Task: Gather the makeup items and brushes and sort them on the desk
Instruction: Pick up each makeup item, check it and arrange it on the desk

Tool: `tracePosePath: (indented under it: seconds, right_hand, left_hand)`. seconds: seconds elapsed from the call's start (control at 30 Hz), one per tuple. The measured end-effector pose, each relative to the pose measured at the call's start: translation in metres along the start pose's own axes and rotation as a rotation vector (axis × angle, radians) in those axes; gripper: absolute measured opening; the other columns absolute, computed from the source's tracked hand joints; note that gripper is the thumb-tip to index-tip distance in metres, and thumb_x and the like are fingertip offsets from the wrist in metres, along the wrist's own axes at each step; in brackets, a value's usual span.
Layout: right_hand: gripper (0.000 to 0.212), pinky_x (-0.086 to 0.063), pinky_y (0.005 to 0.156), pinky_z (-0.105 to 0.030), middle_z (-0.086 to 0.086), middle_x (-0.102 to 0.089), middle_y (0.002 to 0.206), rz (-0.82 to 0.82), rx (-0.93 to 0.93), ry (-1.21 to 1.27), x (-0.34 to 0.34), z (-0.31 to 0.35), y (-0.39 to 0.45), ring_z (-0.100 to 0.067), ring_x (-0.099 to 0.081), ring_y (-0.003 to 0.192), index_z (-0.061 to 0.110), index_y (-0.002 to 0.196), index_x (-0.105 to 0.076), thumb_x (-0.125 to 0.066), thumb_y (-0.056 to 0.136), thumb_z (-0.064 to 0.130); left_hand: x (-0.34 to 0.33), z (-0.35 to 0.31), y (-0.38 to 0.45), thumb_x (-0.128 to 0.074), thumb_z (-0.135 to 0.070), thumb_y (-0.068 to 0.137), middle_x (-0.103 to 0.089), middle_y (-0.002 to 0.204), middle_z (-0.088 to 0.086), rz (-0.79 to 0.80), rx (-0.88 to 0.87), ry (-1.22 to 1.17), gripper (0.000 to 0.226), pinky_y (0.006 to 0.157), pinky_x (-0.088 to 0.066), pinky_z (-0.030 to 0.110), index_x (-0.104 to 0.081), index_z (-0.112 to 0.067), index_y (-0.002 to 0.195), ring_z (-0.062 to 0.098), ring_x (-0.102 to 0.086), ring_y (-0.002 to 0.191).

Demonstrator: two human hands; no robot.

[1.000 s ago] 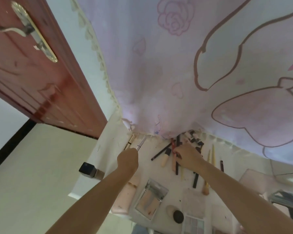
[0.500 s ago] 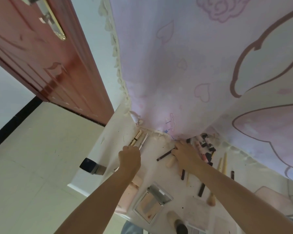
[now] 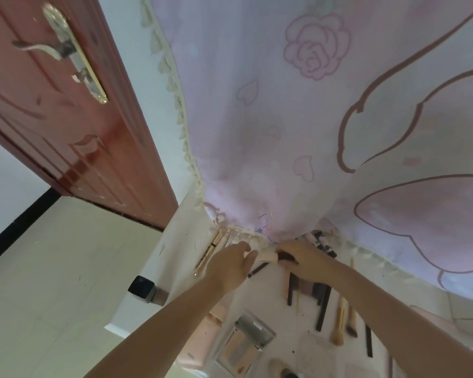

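Note:
On the white desk point(image 3: 180, 241), my right hand point(image 3: 305, 259) pinches the dark bristle end of a stubby cream-handled brush point(image 3: 271, 257) just under the curtain hem. My left hand point(image 3: 230, 264) is right beside it, with relaxed fingertips touching the cream handle. Two slim gold and silver tubes point(image 3: 212, 251) lie side by side left of my left hand. A dark pencil point(image 3: 258, 269) lies below the brush. Long brushes point(image 3: 339, 323) and black sticks point(image 3: 322, 309) are spread out under my right forearm. More tubes point(image 3: 321, 242) sit behind my right hand.
A pink-and-lilac printed curtain point(image 3: 311, 132) hangs over the desk's far edge. A black-capped bottle point(image 3: 145, 289) stands at the left desk edge. An open mirrored compact point(image 3: 246, 342) and a pink case point(image 3: 208, 331) lie near me. A red door point(image 3: 66, 118) stands at left.
My left hand has let go of the silver tube, which now lies beside the gold one. My right hand has picked up the stubby brush and brought it left to my left hand.

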State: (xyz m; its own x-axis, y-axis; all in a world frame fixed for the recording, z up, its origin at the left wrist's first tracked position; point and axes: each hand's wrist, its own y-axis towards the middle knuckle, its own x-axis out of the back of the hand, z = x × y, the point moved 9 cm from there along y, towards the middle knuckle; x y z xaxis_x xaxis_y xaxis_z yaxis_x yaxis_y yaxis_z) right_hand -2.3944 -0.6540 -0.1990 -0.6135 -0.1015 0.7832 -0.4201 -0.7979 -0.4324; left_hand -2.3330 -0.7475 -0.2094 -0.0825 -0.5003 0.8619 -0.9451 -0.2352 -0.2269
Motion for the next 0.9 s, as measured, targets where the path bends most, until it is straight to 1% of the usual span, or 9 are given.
tracePosePath:
  seconds: [0.1, 0.13, 0.2, 0.33, 0.4, 0.53, 0.67, 0.83, 0.9]
  right_hand:
    - [0.018, -0.037, 0.063, -0.009, 0.011, -0.048, 0.078, -0.15, -0.001, 0.171, 0.038, 0.014, -0.023, -0.001, -0.044, 0.069, 0.011, 0.101, -0.058, -0.043, 0.095, 0.019]
    - [0.018, -0.037, 0.061, -0.007, 0.01, -0.047, 0.074, -0.221, -0.009, 0.23, 0.052, 0.017, -0.032, 0.002, -0.042, 0.065, 0.011, 0.096, -0.058, -0.041, 0.096, 0.017]
    - [0.021, -0.036, 0.058, -0.008, 0.005, -0.047, 0.068, -0.374, -0.021, 0.349, 0.078, 0.025, -0.052, -0.002, -0.04, 0.058, 0.012, 0.085, -0.053, -0.037, 0.097, 0.015]
    - [0.03, -0.034, 0.051, -0.013, 0.003, -0.04, 0.062, -0.771, -0.069, 0.51, 0.125, 0.036, -0.093, -0.009, -0.038, 0.055, 0.018, 0.069, -0.039, -0.032, 0.098, 0.014]
    - [0.033, -0.032, 0.048, -0.012, 0.002, -0.039, 0.062, -0.934, -0.122, 0.589, 0.147, 0.038, -0.115, -0.01, -0.035, 0.054, 0.02, 0.065, -0.035, -0.032, 0.098, 0.02]
    - [0.035, -0.032, 0.046, -0.011, 0.003, -0.034, 0.059, -1.1, -0.15, 0.583, 0.184, 0.044, -0.155, -0.009, -0.031, 0.051, 0.02, 0.063, -0.032, -0.033, 0.098, 0.022]
    - [0.027, -0.031, 0.041, -0.015, 0.002, -0.033, 0.056, -1.215, -0.097, 0.517, 0.198, 0.049, -0.186, -0.012, -0.028, 0.047, 0.014, 0.071, -0.035, -0.03, 0.097, 0.01]
    - [0.015, -0.03, 0.04, -0.016, 0.003, -0.033, 0.053, -1.264, -0.097, 0.441, 0.187, 0.046, -0.204, -0.011, -0.029, 0.045, 0.006, 0.084, -0.039, -0.03, 0.096, 0.004]
    - [0.014, -0.032, 0.038, -0.015, 0.007, -0.032, 0.05, -1.303, -0.042, 0.361, 0.184, 0.051, -0.208, -0.01, -0.031, 0.038, 0.008, 0.084, -0.038, -0.031, 0.095, 0.012]
  left_hand:
    - [0.032, -0.042, -0.011, -0.019, -0.047, 0.092, -0.056, 0.072, -0.003, -0.167, -0.213, -0.147, 0.056, 0.058, -0.031, 0.015, -0.055, -0.006, 0.107, 0.016, -0.053, 0.069]
    - [0.043, -0.052, -0.014, -0.013, -0.05, 0.088, -0.045, 0.064, -0.009, -0.235, -0.266, -0.19, 0.063, 0.052, -0.027, 0.013, -0.056, -0.004, 0.1, 0.011, -0.045, 0.059]
    - [0.064, -0.066, -0.018, -0.006, -0.052, 0.081, -0.033, 0.059, -0.014, -0.357, -0.31, -0.286, 0.068, 0.049, -0.025, 0.011, -0.054, -0.005, 0.088, 0.0, -0.034, 0.053]
    - [0.109, -0.112, -0.025, -0.014, -0.044, 0.086, -0.032, 0.059, -0.014, -0.495, -0.366, -0.411, 0.038, 0.051, -0.026, 0.018, -0.039, -0.016, 0.078, -0.001, -0.033, 0.051]
    - [0.133, -0.135, -0.027, -0.018, -0.035, 0.087, -0.031, 0.056, -0.012, -0.522, -0.369, -0.452, 0.023, 0.047, -0.026, 0.017, -0.031, -0.024, 0.07, 0.002, -0.031, 0.048]
    - [0.175, -0.173, -0.036, -0.023, -0.029, 0.09, -0.032, 0.055, -0.01, -0.582, -0.454, -0.527, 0.025, 0.046, -0.033, 0.014, -0.025, -0.029, 0.065, 0.006, -0.031, 0.044]
    - [0.182, -0.188, -0.033, -0.03, -0.011, 0.099, -0.032, 0.058, -0.004, -0.53, -0.38, -0.762, 0.038, 0.045, -0.031, 0.013, -0.032, -0.022, 0.062, 0.006, -0.034, 0.048]
    - [0.161, -0.198, -0.03, -0.03, -0.016, 0.099, -0.035, 0.06, -0.001, -0.345, -0.294, -0.823, 0.036, 0.047, -0.028, 0.015, -0.037, -0.019, 0.064, 0.01, -0.031, 0.053]
    - [0.152, -0.197, -0.027, -0.028, -0.019, 0.099, -0.036, 0.059, 0.0, -0.234, -0.222, -0.866, 0.035, 0.045, -0.026, 0.019, -0.039, -0.017, 0.067, 0.011, -0.031, 0.05]
